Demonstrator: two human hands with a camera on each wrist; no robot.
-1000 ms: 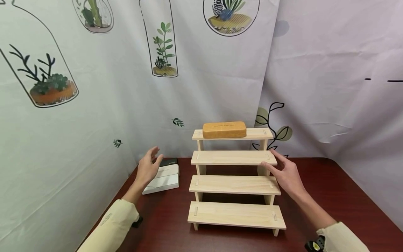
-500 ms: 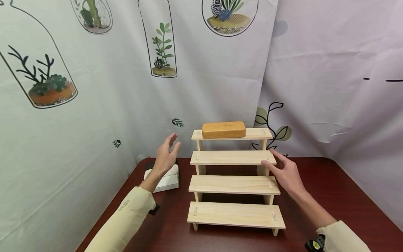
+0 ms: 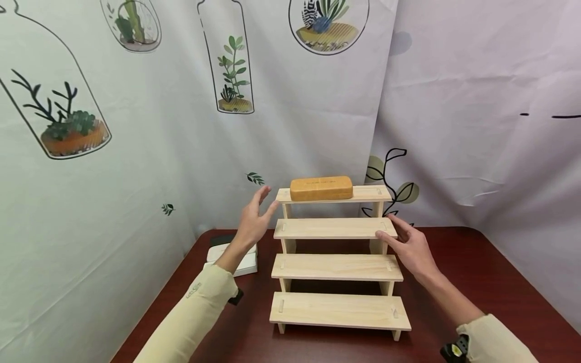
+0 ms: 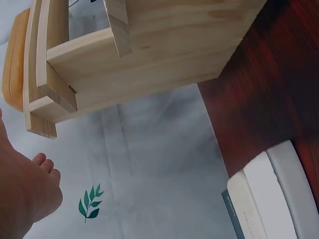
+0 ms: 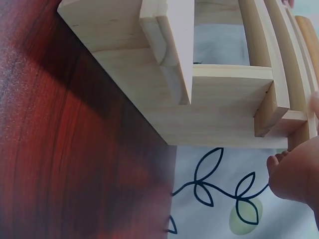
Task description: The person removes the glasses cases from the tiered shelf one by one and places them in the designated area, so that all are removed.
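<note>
A four-step wooden display stand (image 3: pixel 340 308) of pale boards stands on the dark red table. On its top step lies an orange-tan glasses case (image 3: pixel 321 188), toward the left end. My left hand (image 3: pixel 255 221) is raised beside the stand's upper left end, fingers apart and holding nothing; its fingertips are just left of the top step. My right hand (image 3: pixel 409 247) grips the right end of the second step from the top, thumb at the front edge and index finger at the back. The left wrist view also shows the glasses case (image 4: pixel 15 62) and the stand's side panel (image 4: pixel 164 55).
Left of the stand, partly behind my left forearm, white flat cases (image 3: pixel 245 264) and a dark one (image 3: pixel 221 240) lie on the table (image 3: pixel 472 282). A white curtain (image 3: pixel 290 131) printed with plants hangs right behind the stand.
My left hand has moved right and forward, from over the white cases to the stand's upper left end. The right hand keeps its hold, and the stand stays put.
</note>
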